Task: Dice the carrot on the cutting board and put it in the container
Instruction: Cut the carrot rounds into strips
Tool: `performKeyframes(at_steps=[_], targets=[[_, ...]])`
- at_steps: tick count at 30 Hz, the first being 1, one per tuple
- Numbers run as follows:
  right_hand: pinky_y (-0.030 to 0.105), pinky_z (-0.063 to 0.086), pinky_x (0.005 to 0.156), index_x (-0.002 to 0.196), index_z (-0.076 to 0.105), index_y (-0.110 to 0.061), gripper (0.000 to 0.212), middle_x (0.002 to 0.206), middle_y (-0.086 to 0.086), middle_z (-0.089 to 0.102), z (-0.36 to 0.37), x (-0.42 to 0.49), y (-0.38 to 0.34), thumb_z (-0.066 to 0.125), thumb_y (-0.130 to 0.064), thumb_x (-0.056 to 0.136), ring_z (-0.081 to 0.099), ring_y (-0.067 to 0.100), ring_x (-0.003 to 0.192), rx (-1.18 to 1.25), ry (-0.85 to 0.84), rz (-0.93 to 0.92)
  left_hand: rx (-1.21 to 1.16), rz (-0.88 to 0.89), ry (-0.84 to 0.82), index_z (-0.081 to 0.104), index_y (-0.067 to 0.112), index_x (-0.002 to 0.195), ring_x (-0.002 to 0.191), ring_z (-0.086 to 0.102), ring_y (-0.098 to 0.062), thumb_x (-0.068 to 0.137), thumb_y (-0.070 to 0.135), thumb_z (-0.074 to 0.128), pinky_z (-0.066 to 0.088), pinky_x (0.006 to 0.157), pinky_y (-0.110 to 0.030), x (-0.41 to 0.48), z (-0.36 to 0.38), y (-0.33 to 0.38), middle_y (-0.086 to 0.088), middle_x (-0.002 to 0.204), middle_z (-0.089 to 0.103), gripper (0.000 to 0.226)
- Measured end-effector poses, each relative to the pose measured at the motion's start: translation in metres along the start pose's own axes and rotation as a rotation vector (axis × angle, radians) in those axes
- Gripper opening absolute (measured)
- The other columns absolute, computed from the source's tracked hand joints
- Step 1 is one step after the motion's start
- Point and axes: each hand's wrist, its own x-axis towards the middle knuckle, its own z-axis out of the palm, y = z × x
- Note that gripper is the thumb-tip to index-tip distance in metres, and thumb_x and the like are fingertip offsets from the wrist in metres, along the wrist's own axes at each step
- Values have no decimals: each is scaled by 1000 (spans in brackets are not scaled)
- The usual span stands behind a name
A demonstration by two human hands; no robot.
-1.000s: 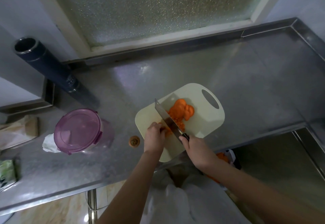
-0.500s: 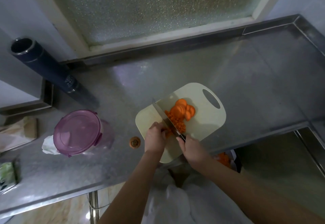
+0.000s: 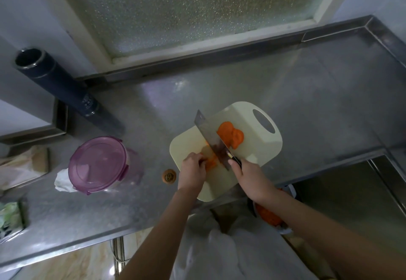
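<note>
Fingers [image 3: 196, 158] curling on carrot [image 3: 211, 162], your left hand [image 3: 191, 171] pinning it; right hand [image 3: 248, 174] gripping knife [image 3: 211, 139]; you're needing them tucked back from it

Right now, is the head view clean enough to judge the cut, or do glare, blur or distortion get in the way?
Head view: dim, brightest at the frosted window; a soft glare patch on the steel counter, away from the board; knife and carrot look smeared, slices without clear edges; wide-angle bending at the frame edges.
</note>
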Motion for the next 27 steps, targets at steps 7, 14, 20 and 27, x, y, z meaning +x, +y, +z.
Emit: performKeyframes(at_steps=[7, 14, 20, 27], targets=[[32, 47, 75, 88, 56, -10, 42, 86, 8, 60, 7, -10, 2, 33, -44, 99, 58, 20, 79, -10, -36, 1, -40, 0, 4, 67, 8, 105, 84, 51, -11, 86, 16, 63, 41, 76, -17, -7, -3, -4, -4, 104, 58, 21], [26, 38, 66, 79, 48, -14, 38, 75, 1, 53, 16, -13, 1, 33, -42, 99, 54, 17, 72, -69, -74, 22, 13, -1, -45, 67, 2, 101, 90, 54, -23, 85, 3, 56, 41, 75, -23, -7, 2, -3, -10, 103, 55, 19], [27, 35, 73, 104, 50, -4, 39, 104, 16, 60, 30, -14, -5, 29, -36, 101, 58, 30, 98, -173, -64, -7, 4, -10, -54, 68, 4, 101, 91, 55, -23, 82, -5, 53, 41, 76, -22, -6, 3, -2, -8, 102, 55, 26], [27, 41, 78, 112, 51, -4, 44, 109, 13, 62, 41, -8, -9, 29, -40, 101, 60, 25, 101, -258, -69, 33, 1, -11, -71, 68, 5, 106, 94, 56, -25, 79, -7, 52, 44, 81, -28, -5, 2, -2, -9, 104, 57, 33]])
